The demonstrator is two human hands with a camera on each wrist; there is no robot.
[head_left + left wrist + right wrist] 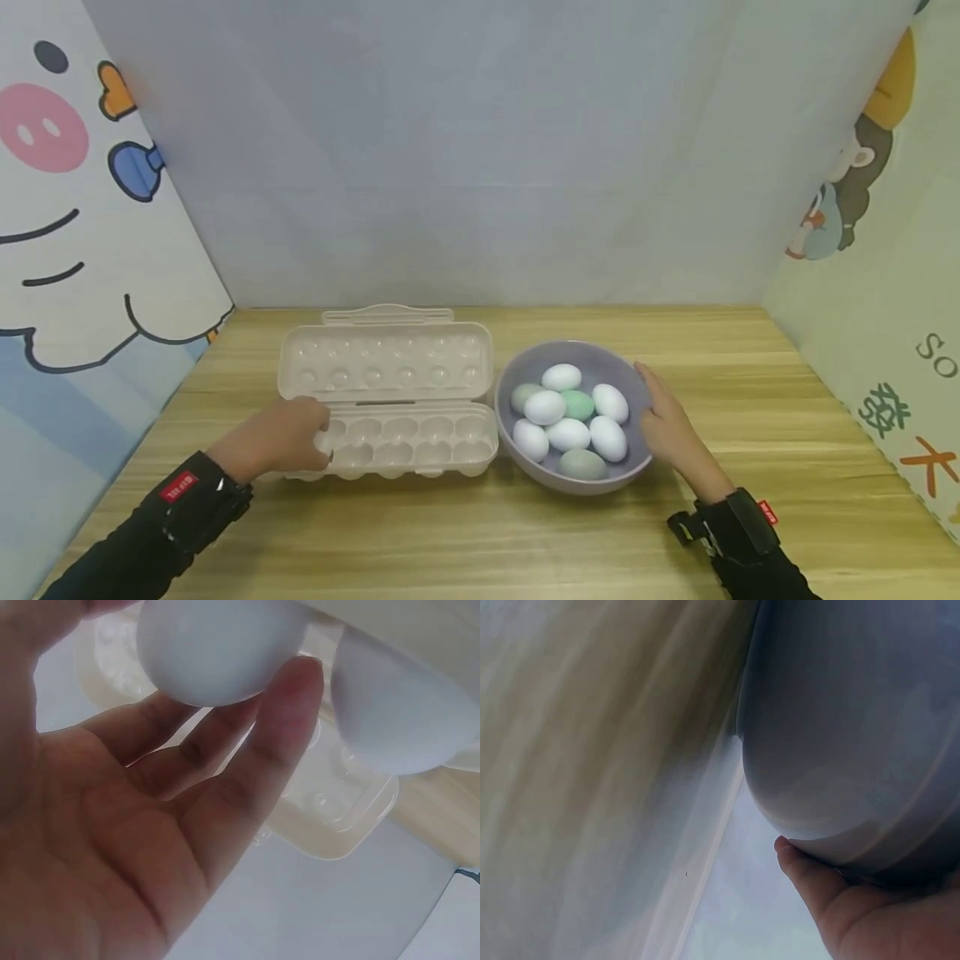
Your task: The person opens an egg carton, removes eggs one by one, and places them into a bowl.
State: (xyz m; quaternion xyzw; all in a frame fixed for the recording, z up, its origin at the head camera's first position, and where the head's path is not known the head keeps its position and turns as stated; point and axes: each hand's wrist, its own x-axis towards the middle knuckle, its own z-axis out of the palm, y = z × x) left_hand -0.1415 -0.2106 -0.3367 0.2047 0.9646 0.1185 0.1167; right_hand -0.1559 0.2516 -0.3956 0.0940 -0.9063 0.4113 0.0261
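An egg carton (386,398) lies on the table with its lid folded back, away from the person. My left hand (281,437) is over the carton's left end, covering the pockets there. In the left wrist view, thumb and fingers curl round a white egg (217,652). Beside it a second white egg (401,705) sits close to the carton's edge. To the right stands a grey-purple bowl (600,360) holding white eggs (567,436), a green egg (577,405) and greyish ones (582,465). My right hand (667,425) grips the bowl's right rim.
Bowl and carton stand side by side, almost touching, on a wood-grain table (420,533). A pale wall (480,167) rises at the back. Panels with cartoon prints stand at the left (82,275) and right (862,333).
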